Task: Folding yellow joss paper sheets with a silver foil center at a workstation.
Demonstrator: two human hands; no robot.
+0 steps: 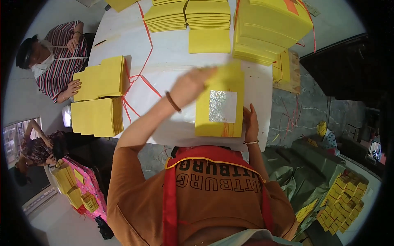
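A yellow paper stack (202,123) lies in front of me on the white table, with a square of silver foil and white paper (222,106) on top. My left hand (192,85), smeared by motion, is above the stack's upper left part. Its closed fingers appear to pinch a blurred yellow sheet (230,70) at the far end; the exact grip is hard to make out. Beside the stack's right edge, my right hand (251,123) is upright with its fingers stretched out, holding nothing that I can see.
Tall yellow paper stacks (269,28) and smaller piles (166,16) stand along the far side. More bundles (98,117) sit at the left, near a person in a striped shirt (61,53). Red string (150,47) trails over the white table (172,53). Yellow bundles (342,201) are heaped lower right.
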